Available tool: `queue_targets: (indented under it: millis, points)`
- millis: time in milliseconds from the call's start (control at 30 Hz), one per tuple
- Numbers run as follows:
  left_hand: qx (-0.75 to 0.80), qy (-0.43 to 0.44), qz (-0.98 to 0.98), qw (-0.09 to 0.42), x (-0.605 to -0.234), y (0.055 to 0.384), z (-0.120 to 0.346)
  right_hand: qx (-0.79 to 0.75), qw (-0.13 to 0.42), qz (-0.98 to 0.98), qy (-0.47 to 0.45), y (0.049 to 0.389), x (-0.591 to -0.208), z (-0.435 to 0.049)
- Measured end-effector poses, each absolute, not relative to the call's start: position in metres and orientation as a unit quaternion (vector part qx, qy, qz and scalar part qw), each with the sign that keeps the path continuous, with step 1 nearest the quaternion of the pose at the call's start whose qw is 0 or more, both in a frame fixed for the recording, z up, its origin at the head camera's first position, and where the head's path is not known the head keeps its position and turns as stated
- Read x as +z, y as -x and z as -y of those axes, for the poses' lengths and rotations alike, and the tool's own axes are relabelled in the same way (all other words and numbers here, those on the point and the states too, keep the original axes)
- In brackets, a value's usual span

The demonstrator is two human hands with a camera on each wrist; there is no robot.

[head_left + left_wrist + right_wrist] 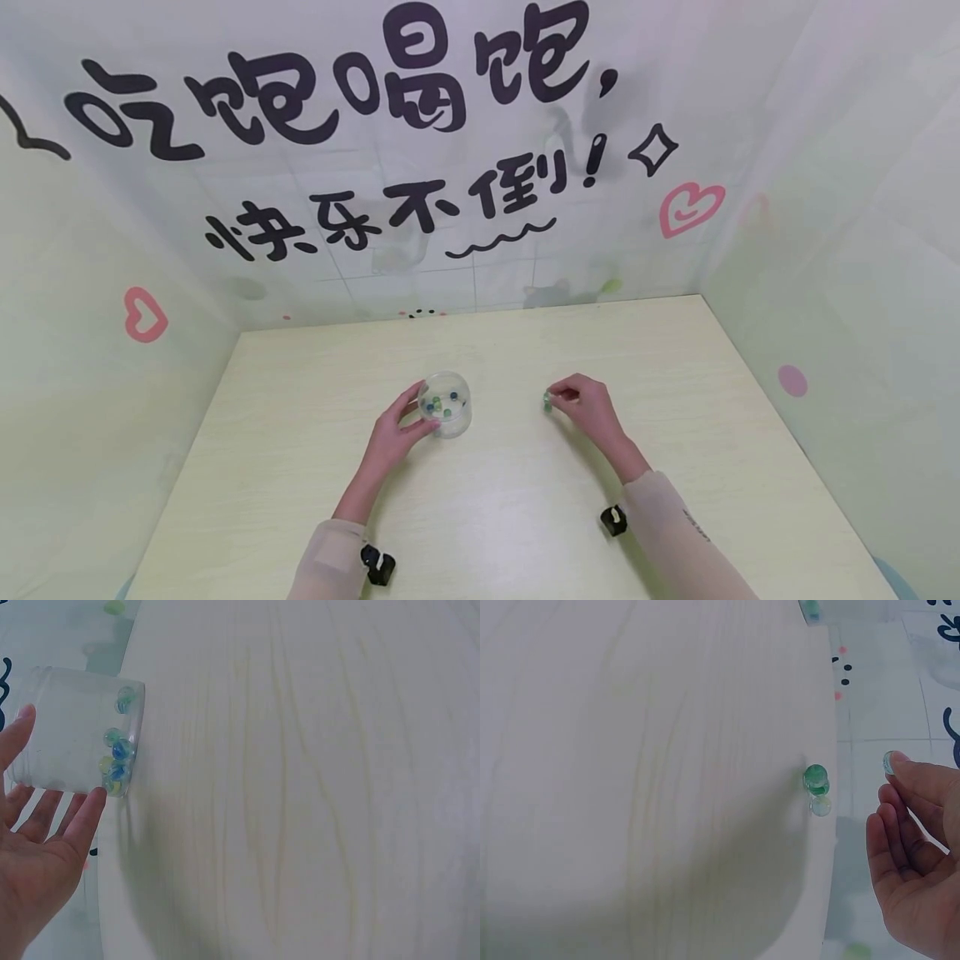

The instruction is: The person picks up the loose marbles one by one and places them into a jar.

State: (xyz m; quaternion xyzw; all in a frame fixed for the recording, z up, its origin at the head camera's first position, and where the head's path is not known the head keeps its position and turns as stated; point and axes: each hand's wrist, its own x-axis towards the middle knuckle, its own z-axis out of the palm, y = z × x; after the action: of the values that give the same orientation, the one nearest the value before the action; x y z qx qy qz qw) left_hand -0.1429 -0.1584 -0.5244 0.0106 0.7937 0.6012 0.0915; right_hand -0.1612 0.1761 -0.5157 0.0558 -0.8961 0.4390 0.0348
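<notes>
My left hand (392, 435) holds a clear round plastic jar (456, 426), with the thumb on one side and the fingers on the other. Blue, green and yellowish marbles (118, 748) lie at the jar's bottom in the left wrist view. To the right of the jar, my right hand (592, 410) pinches a clear bluish-green marble (889, 763) between thumb and fingertip. Close by that hand, a small cluster of green marbles (816, 778) and a paler marble (820, 805) sits on the table.
The pale wood-grain table (480, 517) runs back to a printed curtain (480, 283) with dark lettering. Similar cloth hangs at both sides. A black clip-like piece (378, 567) is at the left sleeve, another black piece (613, 521) at the right sleeve.
</notes>
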Motion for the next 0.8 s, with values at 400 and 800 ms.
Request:
queue_targets:
  millis: [400,800]
  points:
    - [0.596,-0.009,-0.798,0.087,-0.525,0.141,0.157,0.456,0.038,0.886,-0.071,0.165,-0.507,-0.162]
    - [0.601,-0.013,-0.795,0.086,-0.529,0.142,0.159,0.464,0.043,0.880,-0.092,0.167,-0.501,-0.144]
